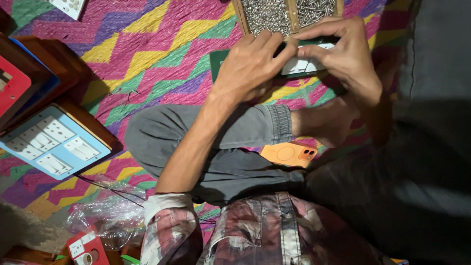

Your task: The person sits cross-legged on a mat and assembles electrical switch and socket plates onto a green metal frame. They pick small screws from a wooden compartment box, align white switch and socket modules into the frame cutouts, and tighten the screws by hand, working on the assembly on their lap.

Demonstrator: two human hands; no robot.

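Together we pinch a flat green switch plate [223, 61] with glossy white rocker switches over the woven zigzag mat [147, 54]: left hand [250, 66] gripping its near edge, right hand [341, 49] clamping the far end. Just beyond sits a wooden tray [293, 17] of shiny screws.

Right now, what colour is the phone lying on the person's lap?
Orange. The phone shows best in the head view, resting on the grey trousers.

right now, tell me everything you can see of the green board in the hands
The green board is a flat rectangular panel, dark green, with white switch modules set in its face. It is held level above the zigzag mat, just below a wooden tray of screws. The left hand covers its middle; the right hand grips its right end. Most of it is hidden.
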